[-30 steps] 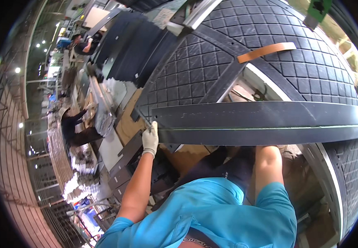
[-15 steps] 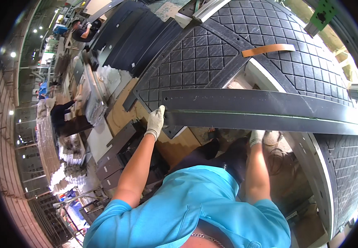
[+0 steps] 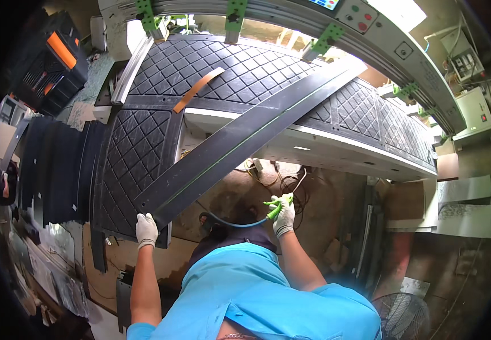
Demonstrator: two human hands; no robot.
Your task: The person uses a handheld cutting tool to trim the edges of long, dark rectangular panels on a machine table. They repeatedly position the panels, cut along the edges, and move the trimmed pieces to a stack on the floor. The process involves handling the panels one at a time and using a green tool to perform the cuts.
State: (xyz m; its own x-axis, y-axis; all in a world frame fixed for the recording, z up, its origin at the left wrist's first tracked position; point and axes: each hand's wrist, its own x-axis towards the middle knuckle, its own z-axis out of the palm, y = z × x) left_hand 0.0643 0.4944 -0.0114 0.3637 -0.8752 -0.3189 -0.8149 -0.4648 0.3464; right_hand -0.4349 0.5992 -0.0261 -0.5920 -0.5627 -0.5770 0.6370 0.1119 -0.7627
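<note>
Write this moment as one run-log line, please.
left hand: at end of dark panel; right hand: holding green air gun; panel: slanting across black grooved table

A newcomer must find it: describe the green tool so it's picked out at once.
Find the large black grid-patterned table; a long dark panel slants across it. Below the panel in the picture, the right hand holds the green tool. Unlike the green brackets above the table, it has a blue hose and a thin bent tube.
</note>
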